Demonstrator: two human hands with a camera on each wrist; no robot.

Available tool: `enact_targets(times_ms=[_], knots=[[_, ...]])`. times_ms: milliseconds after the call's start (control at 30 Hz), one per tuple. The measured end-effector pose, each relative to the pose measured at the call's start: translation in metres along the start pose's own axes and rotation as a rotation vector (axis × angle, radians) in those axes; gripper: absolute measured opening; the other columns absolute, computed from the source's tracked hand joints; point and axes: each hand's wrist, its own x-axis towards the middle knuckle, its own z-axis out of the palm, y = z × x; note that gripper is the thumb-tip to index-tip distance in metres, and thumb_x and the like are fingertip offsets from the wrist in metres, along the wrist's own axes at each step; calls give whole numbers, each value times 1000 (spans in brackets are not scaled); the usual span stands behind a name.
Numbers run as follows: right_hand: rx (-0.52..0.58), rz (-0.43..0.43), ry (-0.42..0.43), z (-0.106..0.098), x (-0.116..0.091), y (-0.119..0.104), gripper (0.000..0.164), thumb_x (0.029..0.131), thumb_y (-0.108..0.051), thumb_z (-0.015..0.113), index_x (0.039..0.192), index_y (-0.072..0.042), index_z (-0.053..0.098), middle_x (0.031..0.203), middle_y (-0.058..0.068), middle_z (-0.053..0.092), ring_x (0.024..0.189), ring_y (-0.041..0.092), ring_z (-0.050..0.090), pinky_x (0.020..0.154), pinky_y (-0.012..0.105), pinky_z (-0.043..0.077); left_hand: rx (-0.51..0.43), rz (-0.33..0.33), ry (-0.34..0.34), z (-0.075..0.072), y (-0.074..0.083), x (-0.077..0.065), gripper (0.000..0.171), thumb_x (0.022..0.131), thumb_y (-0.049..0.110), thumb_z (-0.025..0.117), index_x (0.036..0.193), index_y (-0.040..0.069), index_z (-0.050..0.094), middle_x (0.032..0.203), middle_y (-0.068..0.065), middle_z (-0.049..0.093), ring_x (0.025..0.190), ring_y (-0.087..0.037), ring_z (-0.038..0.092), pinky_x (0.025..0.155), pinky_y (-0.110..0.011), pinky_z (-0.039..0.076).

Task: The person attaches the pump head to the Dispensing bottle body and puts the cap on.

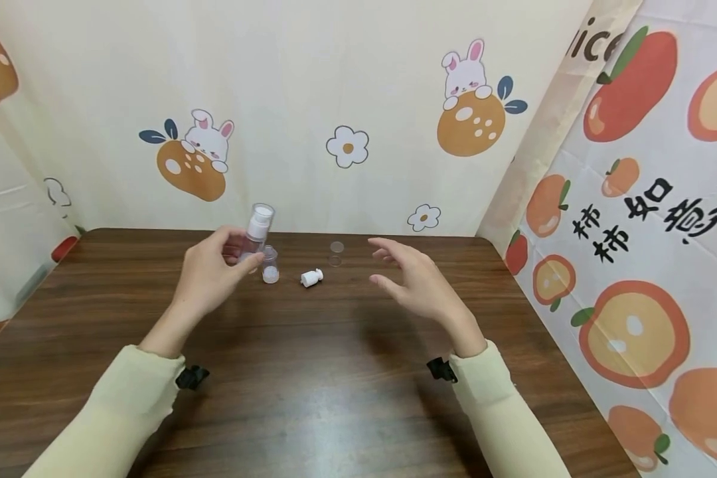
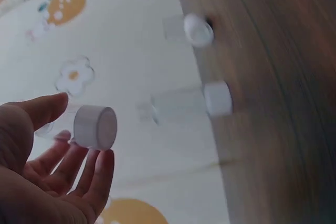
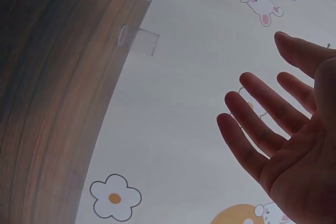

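Observation:
My left hand (image 1: 212, 265) holds a small clear pump bottle (image 1: 258, 229) above the table, fingers and thumb on its lower part. This bottle has a white top under a clear cap, and its white base (image 2: 95, 127) faces the left wrist camera. Just beside it on the table stands a second clear bottle (image 1: 271, 271) with white at its bottom. A white pump head (image 1: 312, 277) lies on its side to the right. Further right is a clear cap (image 1: 336, 255). My right hand (image 1: 415, 282) hovers over the table with fingers extended, holding nothing.
The brown wooden table (image 1: 311, 372) ends at a back curtain (image 1: 346, 79) printed with rabbits, oranges and flowers. A fruit-print cloth (image 1: 645, 219) hangs along the right side. Pale cloth (image 1: 12, 219) also hangs at the left.

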Motion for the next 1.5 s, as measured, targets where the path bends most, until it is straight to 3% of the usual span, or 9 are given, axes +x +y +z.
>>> enact_targets(times_ms=[167, 400, 500, 567, 633, 667, 733, 1067, 1500], knots=[[-27, 14, 3, 1, -3, 4, 62, 98, -22, 79, 154, -17, 53, 133, 5, 70, 127, 28, 65, 110, 51, 46, 10, -51, 53, -12, -24, 7, 51, 99, 34, 77, 134, 0, 62, 120, -22, 72, 103, -34, 71, 79, -10, 45], [-27, 24, -6, 3, -3, 7, 60, 99, -23, 79, 153, -17, 55, 134, 3, 70, 127, 29, 65, 110, 49, 47, 43, -93, 64, -33, -53, 21, 56, 100, 40, 74, 137, 0, 59, 124, -23, 70, 109, -37, 70, 79, -7, 40], [-23, 26, -11, 4, -4, 7, 59, 99, -23, 78, 153, -16, 55, 134, 2, 69, 127, 28, 65, 109, 49, 48, 41, -137, 54, -43, -63, 25, 61, 101, 43, 72, 141, -1, 55, 129, -24, 68, 116, -39, 68, 89, -18, 51], [-19, 27, -17, 4, -4, 7, 59, 99, -23, 78, 153, -17, 55, 135, 2, 69, 127, 29, 65, 109, 50, 48, 26, -178, 42, -46, -71, 27, 65, 102, 45, 69, 144, -1, 51, 134, -25, 65, 122, -42, 65, 98, -36, 56], [-20, 26, -17, 5, -5, 7, 60, 99, -23, 78, 153, -17, 55, 135, 2, 69, 127, 28, 65, 108, 50, 48, 7, -214, 34, -47, -78, 28, 68, 103, 47, 67, 146, -2, 48, 137, -26, 62, 127, -45, 62, 103, -55, 54], [-19, 25, -16, 6, -5, 7, 60, 99, -23, 78, 153, -17, 55, 135, 2, 69, 127, 28, 65, 108, 50, 49, -3, -230, 30, -47, -81, 29, 69, 104, 48, 66, 147, -3, 47, 139, -27, 61, 129, -46, 61, 104, -62, 51], [-16, 23, -13, 6, -5, 8, 60, 98, -22, 79, 153, -17, 55, 136, 3, 69, 127, 29, 65, 108, 50, 49, -19, -259, 29, -45, -88, 31, 72, 104, 50, 64, 148, -3, 45, 141, -28, 59, 132, -47, 58, 105, -64, 48], [-19, -2, -7, 11, -6, 11, 60, 98, -21, 79, 152, -20, 55, 135, 1, 69, 126, 25, 65, 108, 47, 50, -2, -314, 19, -35, -113, 38, 70, 106, 43, 63, 149, -8, 42, 142, -33, 57, 132, -50, 56, 109, -66, 43], [-9, -5, -5, 17, -7, 12, 59, 98, -20, 79, 152, -18, 56, 134, 2, 70, 125, 24, 66, 107, 47, 50, -32, -285, -8, 2, -101, 41, 58, 101, 29, 74, 141, -5, 49, 134, -29, 63, 127, -45, 62, 111, -59, 44]])
